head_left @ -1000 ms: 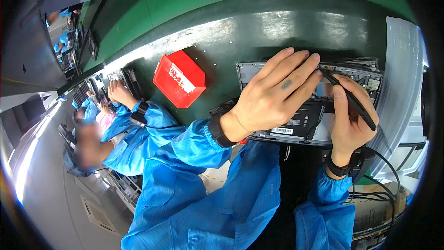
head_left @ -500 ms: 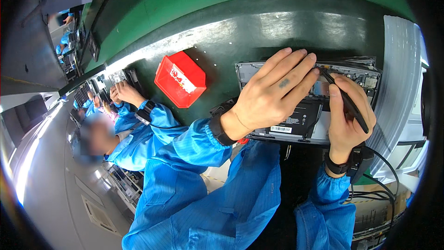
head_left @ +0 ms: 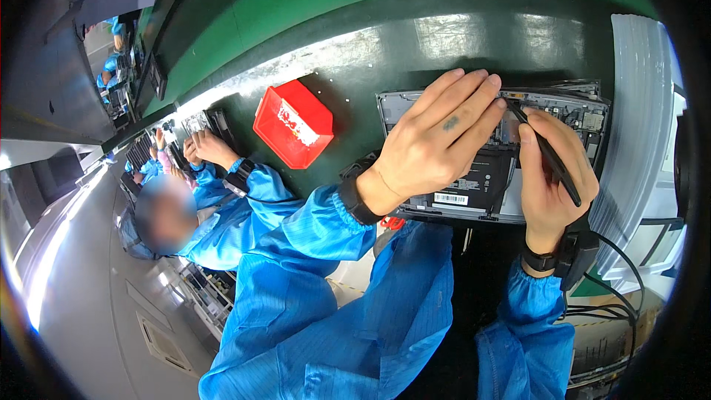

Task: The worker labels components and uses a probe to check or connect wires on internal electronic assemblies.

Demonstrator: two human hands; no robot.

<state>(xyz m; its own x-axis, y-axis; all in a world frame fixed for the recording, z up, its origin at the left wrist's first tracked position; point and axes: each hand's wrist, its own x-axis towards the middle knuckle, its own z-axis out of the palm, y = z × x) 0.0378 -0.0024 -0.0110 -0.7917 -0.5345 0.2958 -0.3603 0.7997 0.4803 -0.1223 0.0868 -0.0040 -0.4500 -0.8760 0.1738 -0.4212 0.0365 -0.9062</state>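
An opened laptop chassis [head_left: 511, 204] lies on the dark green bench, its battery [head_left: 474, 178] and inner boards exposed. My left hand [head_left: 437, 141] rests across its left and middle part, fingers stretched out and close together, hiding what lies beneath. My right hand [head_left: 557, 170] is closed around black tweezers [head_left: 552, 152], held slantwise over the right part of the chassis. The tweezers' tip points down close to my left fingertips, near the chassis's far edge. Whether the tip grips anything is too small to tell.
A red plastic bin [head_left: 296, 126] with white bits inside stands left of the laptop, and small white specks lie near it. Clear plastic trays [head_left: 629, 126] are stacked at the right. Cables [head_left: 618, 304] hang from my right wrist device. A co-worker's hands [head_left: 207, 148] work at the left.
My right hand and the tweezers have shifted slightly, with the tip moving a little up and left. My left hand stays nearly in place. The whole view has turned slightly.
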